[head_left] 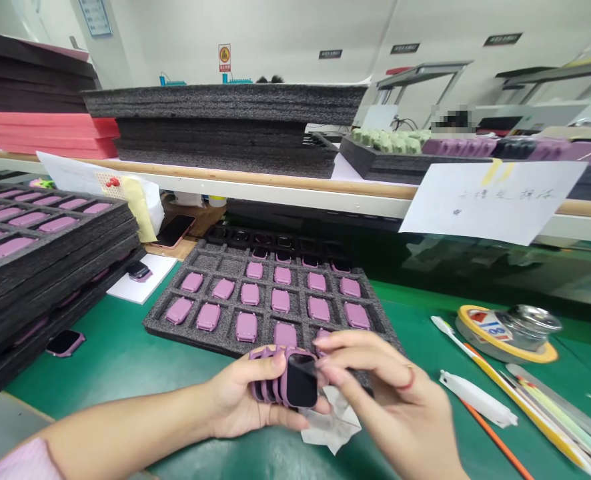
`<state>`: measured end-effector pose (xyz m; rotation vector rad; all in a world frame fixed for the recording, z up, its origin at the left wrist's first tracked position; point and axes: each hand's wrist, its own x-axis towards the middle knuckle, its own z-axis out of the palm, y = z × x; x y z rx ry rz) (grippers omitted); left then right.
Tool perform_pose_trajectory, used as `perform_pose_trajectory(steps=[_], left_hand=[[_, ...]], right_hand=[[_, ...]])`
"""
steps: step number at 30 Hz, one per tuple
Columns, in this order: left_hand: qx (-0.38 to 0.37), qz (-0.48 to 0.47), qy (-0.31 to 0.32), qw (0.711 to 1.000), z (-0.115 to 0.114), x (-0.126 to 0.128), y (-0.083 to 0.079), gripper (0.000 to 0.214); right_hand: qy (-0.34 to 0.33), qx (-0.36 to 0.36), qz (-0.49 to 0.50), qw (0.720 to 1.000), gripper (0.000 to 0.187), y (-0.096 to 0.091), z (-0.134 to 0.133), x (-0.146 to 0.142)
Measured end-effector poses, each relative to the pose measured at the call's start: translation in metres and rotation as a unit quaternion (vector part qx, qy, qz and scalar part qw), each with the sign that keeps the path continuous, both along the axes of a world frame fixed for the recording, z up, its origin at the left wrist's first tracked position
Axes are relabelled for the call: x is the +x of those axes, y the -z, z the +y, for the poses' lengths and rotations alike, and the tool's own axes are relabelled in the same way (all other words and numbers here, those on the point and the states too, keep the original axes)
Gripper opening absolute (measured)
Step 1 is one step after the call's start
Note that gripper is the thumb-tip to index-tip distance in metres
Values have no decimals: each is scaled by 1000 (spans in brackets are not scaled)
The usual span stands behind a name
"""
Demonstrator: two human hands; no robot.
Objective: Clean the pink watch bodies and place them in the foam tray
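My left hand [245, 393] is closed around a short row of purple smartwatch cases [270, 387], stacked face to back. The front watch turns its black screen [303, 383] towards me. At that screen's upper right edge, my right hand [395, 387] has its thumb and fingers pinched together; a greyish patch shows on the glass there, and what the fingertips hold is too small to make out. Crumpled white tissue-like paper [333, 427] lies just below the watches. Behind my hands, a black foam tray [175, 330] holds several purple watch cases in its compartments, mostly backs up.
Left stand stacked foam trays [75, 247] of purple cases; a loose watch [66, 343] lies beside them. Rightward are a toothbrush [505, 387], a white tube-like piece [478, 398] and a metal-topped dispenser [530, 327]. A shelf [275, 190] crosses above the bench.
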<state>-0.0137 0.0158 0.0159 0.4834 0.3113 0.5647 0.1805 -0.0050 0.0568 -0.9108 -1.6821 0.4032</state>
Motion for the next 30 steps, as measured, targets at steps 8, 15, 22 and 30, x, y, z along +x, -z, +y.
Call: perform_pose_trajectory(steps=[8,15,22,30], left_hand=[[24,-43,33,998,4,-2,-1,48],[22,-13,72,997,5,-5,-5,57],[12,-18,77,997,5,-5,-4,59],[2,-78,38,996,4,0,-8,43]], right_hand=[[-28,26,-42,998,47,14,-11,-4],[-54,35,-93,994,54,19,-10,-12],[-69,25,-90,993,58,20,-10,-10],[19,23,60,998,41,15,-16,0]])
